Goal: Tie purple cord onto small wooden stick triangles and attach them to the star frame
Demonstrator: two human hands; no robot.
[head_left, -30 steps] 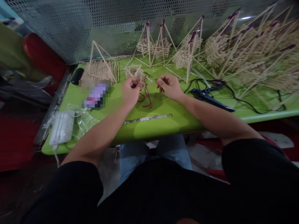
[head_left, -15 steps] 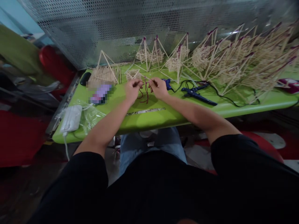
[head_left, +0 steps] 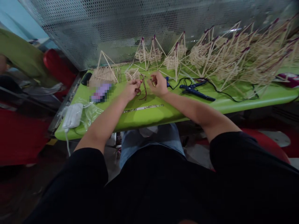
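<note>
Two hands close together over the green worktop (head_left: 151,115), purple cord (head_left: 145,90) between them.
Left hand (head_left: 130,90): thumb and forefinger pressed together, apparently pinching the cord near its upper part; loose strands trail down beside the fingertips, toward the right hand (head_left: 159,85). Right hand: fingers loosely curled, thumb and forefinger parted, raised just beside the cord; apparently clear of it, outlines slightly blurred. Just beyond left hand, a small lattice of pale sticks (head_left: 132,74); farther left, a flat row of sticks (head_left: 101,75) with a triangular frame standing over it. Right of the right hand: dark blue pliers-like tool (head_left: 198,92), black cable (head_left: 224,92) near it. Stick frames with purple-bound tips (head_left: 176,60) crowd the back and right, before a perforated metal panel (head_left: 98,34).
</note>
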